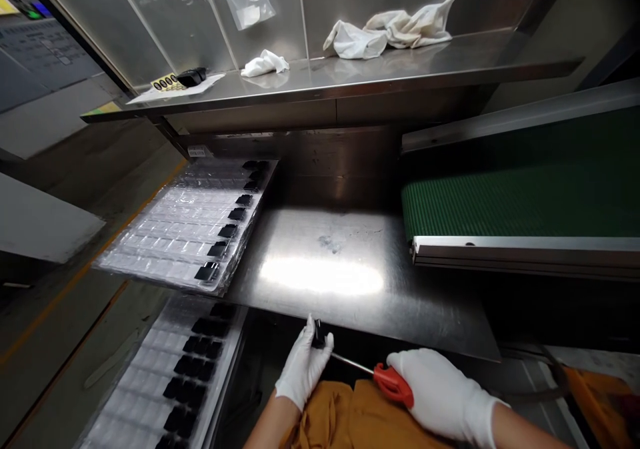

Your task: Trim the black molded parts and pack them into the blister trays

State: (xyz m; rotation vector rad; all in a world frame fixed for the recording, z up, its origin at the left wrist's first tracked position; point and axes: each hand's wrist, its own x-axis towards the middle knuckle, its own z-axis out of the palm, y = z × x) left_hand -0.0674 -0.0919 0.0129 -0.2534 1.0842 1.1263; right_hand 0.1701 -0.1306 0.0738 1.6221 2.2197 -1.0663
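Both hands are gloved in white and working low, just below the front edge of the steel bench (350, 262).

Left hand (303, 366): fingers closed narrow around a small black part (318, 336), pinched at the fingertips and held up near the bench lip. Looks like it's held that way to present 1 face to the tool.

Right hand (440, 392): wrapped around the red handle of a screwdriver (385, 379). Shaft runs up-left, with the tip at or right next to the black part (can't tell if it's actually seated in it, too small). Grip sits back on the handle, so the thin shaft stays clear and in sight.

Around them:
- Upper clear tray (165, 236) sits tilted on the left end of the bench, overhanging it. 1 column of black parts fills its right side, the side nearest the hands; the other pockets look empty.
- Lower tray (130, 382) sits below and left, with black parts in several of its right-hand pockets.
- Green conveyor belt (520, 199) comes in from the right, its end just beside the bench surface.
- Shelf (410, 62) above carries white cloths (395, 32), a smaller cloth (265, 64), and a sheet with a dark object on it (191, 76).
- Orange fabric (350, 416) lies under the hands, probably the person's lap.
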